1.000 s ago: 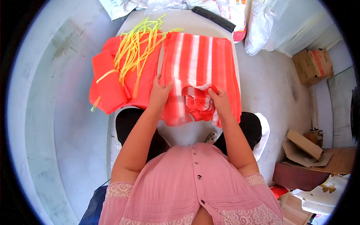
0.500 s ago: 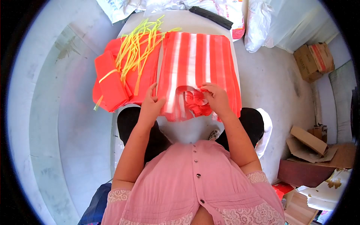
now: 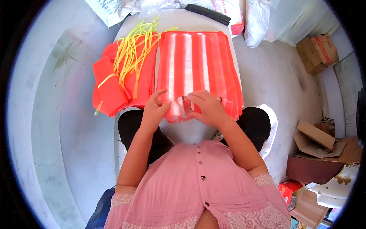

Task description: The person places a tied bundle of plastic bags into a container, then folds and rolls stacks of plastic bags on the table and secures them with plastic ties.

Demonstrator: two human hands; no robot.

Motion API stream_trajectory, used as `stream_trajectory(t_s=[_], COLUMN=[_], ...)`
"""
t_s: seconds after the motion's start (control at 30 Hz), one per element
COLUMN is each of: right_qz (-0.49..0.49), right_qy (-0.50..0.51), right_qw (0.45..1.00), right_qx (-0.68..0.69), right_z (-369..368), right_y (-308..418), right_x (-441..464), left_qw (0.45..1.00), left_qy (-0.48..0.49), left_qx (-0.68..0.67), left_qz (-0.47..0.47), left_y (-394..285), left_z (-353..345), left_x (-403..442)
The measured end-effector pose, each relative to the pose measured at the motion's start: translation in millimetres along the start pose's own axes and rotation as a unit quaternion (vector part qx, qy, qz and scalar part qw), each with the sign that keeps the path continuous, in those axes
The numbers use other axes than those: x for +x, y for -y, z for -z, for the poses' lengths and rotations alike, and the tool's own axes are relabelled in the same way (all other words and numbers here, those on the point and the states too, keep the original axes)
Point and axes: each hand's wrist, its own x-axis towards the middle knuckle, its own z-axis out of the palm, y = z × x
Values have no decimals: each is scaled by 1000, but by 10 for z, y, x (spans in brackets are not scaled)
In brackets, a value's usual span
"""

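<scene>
A stack of red-and-white striped plastic bags (image 3: 198, 61) lies on the table before me, its near edge toward my lap. At the stack's near left corner is my left hand (image 3: 154, 110), index finger stretched out and thumb apart from it. My right hand (image 3: 209, 108) rests over the near edge, around the cut-out in the top bag. Its fingers reach left across the plastic, with the thumb held apart below them. My palm covers most of the cut-out, so the crumpled red plastic there is mostly hidden.
Left of the stack lie folded red bags (image 3: 110, 82), a bundle tied with yellow, and loose yellow strips (image 3: 133, 49). A black rolled item (image 3: 207, 14) sits at the table's far edge beside white sacks (image 3: 257, 23). Cardboard boxes (image 3: 317, 55) stand at the right.
My right hand has moved left from the cut-out's right side and now covers it and the crumpled red plastic. My left hand has shifted slightly toward me, its index finger now pointing more to the right.
</scene>
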Motion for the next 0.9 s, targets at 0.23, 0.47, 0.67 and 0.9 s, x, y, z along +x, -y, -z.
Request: stream_trajectory(t_s=[0.23, 0.47, 0.67, 0.9], right_qz=[27, 30, -237, -343], right_qy=[-49, -88, -91, -111], right_qw=[998, 996, 956, 911], right_qx=[-13, -5, 145, 201], right_z=[-196, -259, -69, -35], right_y=[388, 195, -18, -481], right_x=[159, 216, 311, 367], left_qw=[1000, 992, 928, 934], left_qy=[-5, -8, -83, -28], left_qx=[-26, -125, 290, 287], left_qz=[-10, 28, -218, -210], left_y=[-166, -78, 161, 122], left_z=[-260, -186, 14, -36], left_x=[86, 154, 562, 1001])
